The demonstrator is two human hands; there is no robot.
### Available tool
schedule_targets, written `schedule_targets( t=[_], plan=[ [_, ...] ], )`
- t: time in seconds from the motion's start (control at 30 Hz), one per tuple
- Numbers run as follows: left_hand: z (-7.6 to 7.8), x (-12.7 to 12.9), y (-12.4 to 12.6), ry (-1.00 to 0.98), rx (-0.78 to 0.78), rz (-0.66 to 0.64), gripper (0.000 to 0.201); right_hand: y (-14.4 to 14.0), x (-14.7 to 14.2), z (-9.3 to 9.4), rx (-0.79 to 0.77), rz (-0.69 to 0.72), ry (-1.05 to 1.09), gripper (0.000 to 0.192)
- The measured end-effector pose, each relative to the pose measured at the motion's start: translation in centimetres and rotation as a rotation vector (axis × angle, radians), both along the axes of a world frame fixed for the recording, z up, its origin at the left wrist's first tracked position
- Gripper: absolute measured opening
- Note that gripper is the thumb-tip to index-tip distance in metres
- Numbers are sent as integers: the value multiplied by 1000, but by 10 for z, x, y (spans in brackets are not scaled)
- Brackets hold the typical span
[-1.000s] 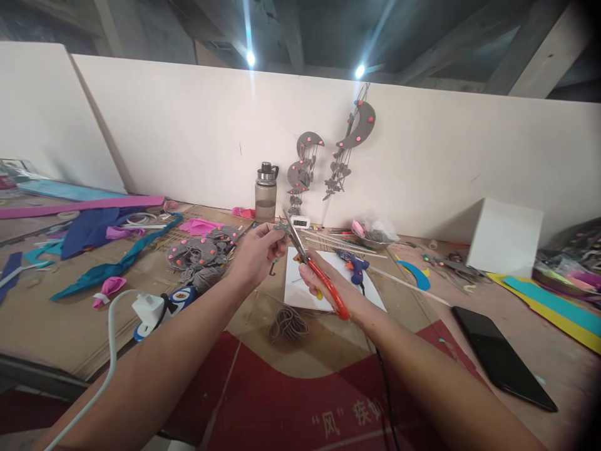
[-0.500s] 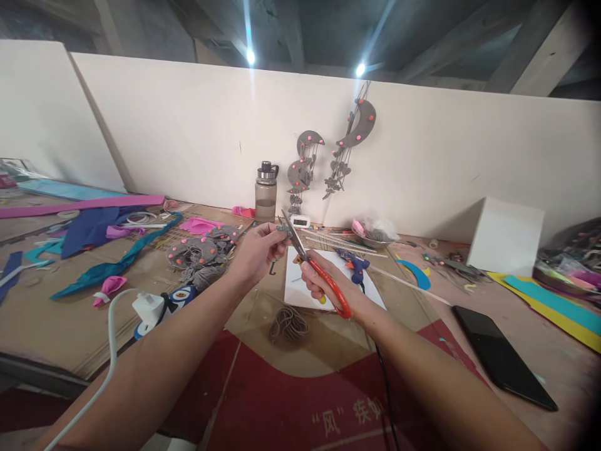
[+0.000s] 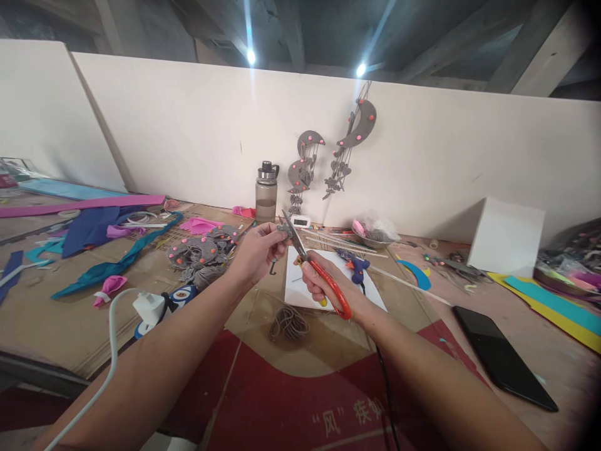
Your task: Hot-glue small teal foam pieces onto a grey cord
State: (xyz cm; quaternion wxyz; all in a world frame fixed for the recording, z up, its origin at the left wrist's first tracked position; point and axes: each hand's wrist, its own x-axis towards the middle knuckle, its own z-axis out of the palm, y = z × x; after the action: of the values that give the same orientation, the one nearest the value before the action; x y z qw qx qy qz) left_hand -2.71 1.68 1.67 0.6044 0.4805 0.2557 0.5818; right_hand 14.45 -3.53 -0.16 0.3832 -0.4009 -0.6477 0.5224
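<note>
I see a small grey felt cut-out pinched in my left hand's fingertips, raised above the table's middle. My right hand is closed through the orange handles of a pair of steel scissors, blades nearly shut against the piece. I judge the trimming partly done; the cut looks unfinished. Under my hands lies a white paper sheet, a coil of grey cord nearer. Left sit finished grey felt crescents with pink dots; a black phone lies right.
</note>
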Motion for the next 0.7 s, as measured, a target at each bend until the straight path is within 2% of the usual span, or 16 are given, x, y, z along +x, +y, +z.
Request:
schedule_targets(
  t=[0.33,0.7],
  plan=[
    [-2,-1,2,-3,12,-22,21,8,4,-10,-10,25,-20,37],
    [0,-1,1,-14,-10,-33,22,4,3,-5,-5,7,-28,28]
  ],
)
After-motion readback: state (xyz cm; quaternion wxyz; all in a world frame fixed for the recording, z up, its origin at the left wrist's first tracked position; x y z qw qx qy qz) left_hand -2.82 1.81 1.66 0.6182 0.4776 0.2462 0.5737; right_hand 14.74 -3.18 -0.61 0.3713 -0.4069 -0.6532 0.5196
